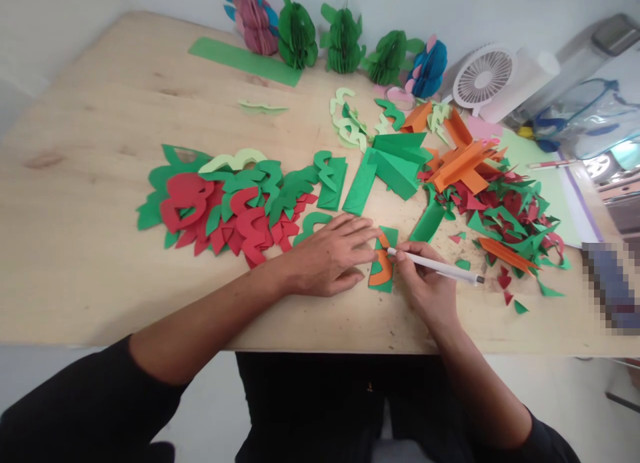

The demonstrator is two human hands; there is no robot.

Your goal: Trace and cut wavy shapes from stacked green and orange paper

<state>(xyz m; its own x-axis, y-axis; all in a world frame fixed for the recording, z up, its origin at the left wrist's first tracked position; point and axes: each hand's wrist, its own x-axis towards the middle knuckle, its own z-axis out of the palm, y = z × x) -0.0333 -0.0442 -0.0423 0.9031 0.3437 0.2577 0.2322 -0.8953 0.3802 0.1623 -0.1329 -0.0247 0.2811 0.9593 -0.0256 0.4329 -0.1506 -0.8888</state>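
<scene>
A small green paper piece (pixel 391 235) lies flat near the table's front edge, with an orange curved paper cutout (pixel 383 271) on top of it. My left hand (pixel 334 255) rests palm down with fingers stretched out, its fingertips at the left edge of these papers. In my right hand (pixel 425 286) is a white pen (pixel 443 268), gripped near its tip. The tip meets the orange cutout's edge. Just left of my left hand, a green curved cutout (pixel 313 224) lies partly hidden.
Red paper cutouts (pixel 250 226) and green cutouts lie piled at left. Folded green paper (pixel 395 163) sits ahead, and orange folded strips (pixel 463 166) and scraps (pixel 520 216) heap at right. Along the wall stand paper figures (pixel 344 43), a white fan (pixel 483 78) and a white roll (pixel 523 83).
</scene>
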